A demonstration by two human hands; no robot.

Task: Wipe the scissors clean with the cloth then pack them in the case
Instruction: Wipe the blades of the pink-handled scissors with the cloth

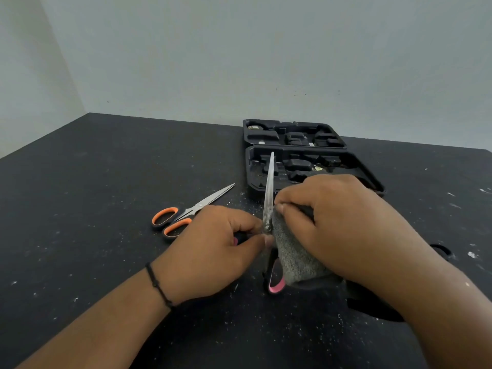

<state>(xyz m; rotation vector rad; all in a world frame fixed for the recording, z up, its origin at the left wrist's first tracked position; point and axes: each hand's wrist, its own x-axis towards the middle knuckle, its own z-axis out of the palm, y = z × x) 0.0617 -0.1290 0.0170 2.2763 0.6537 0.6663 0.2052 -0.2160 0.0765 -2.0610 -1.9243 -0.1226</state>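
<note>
My left hand grips a pair of pink-handled scissors near the pivot, blades pointing up and away toward the case. My right hand holds a grey cloth and pinches it against the base of the blades. One pink handle loop shows below the cloth. A second pair with orange handles lies flat on the table to the left, blades closed, pointing up-right. The black moulded case lies open behind the hands.
The black table is speckled with white dust and scraps. A grey wall stands close behind the case. A dark strap-like object sits at the right, partly hidden by my right forearm.
</note>
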